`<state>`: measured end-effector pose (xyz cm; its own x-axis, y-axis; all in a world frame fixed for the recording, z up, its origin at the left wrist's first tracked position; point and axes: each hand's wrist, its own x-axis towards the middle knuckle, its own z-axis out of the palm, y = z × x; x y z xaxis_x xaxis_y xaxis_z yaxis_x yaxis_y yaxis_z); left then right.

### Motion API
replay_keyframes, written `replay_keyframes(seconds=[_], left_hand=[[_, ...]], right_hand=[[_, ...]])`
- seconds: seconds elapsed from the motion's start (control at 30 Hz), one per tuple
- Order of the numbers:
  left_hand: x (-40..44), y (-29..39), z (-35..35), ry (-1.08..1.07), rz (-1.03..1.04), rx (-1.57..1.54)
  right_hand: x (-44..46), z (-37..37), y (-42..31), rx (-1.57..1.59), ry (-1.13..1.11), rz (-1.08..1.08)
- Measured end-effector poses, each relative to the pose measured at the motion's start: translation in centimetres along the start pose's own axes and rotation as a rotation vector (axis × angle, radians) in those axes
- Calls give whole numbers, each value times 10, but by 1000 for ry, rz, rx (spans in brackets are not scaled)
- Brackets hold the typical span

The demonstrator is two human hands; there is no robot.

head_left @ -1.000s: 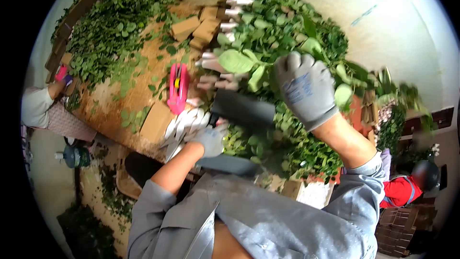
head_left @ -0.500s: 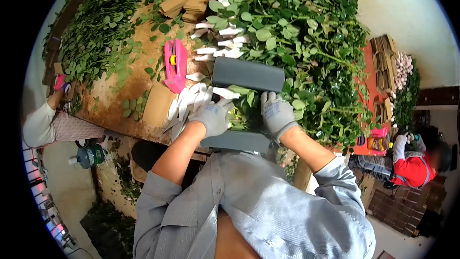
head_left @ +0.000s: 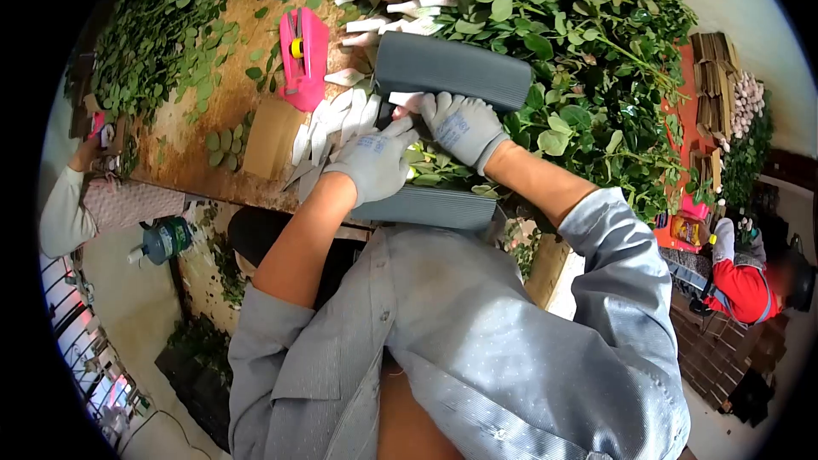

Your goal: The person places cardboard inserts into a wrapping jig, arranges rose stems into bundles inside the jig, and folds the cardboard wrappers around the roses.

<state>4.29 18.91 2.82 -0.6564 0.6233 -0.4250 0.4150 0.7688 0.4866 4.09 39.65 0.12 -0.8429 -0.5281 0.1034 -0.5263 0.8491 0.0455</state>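
Note:
Between two raised grey ribbed pads, the far pad (head_left: 452, 68) and the near pad (head_left: 430, 207), lie leafy rose stems (head_left: 441, 172). A rose bud in a white sleeve (head_left: 406, 101) sits at the stems' left end. My right hand (head_left: 464, 126), in a grey glove, curls its fingers at this bud and its stem. My left hand (head_left: 373, 162), gloved too, lies palm down at the left end of the stems. Its index finger stretches toward the bud; its thumb is hidden. White sleeves (head_left: 348, 115) lie just left of the far pad.
A pink stapler-like tool (head_left: 304, 55) and a cardboard piece (head_left: 271, 138) lie on the worn table (head_left: 175, 158). Sleeved roses are heaped behind, with foliage (head_left: 588, 77) to the right. One co-worker's sleeve (head_left: 64, 213) shows at left; another person in red (head_left: 740, 290) is at right.
My right hand has moved left along the stems to the sleeved bud. My left hand has shifted slightly, its index finger now reaching toward the bud. The camera view has tilted down.

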Motion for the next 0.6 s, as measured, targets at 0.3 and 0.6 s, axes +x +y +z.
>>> replay_keyframes(seconds=[0.3, 0.6], left_hand=[[4, -27, -11, 311, -15, -365], [40, -45, -4, 460, -83, -411]], right_hand=[[0, 2, 2, 1, -60, -27], [-2, 14, 4, -32, -6, -51]])
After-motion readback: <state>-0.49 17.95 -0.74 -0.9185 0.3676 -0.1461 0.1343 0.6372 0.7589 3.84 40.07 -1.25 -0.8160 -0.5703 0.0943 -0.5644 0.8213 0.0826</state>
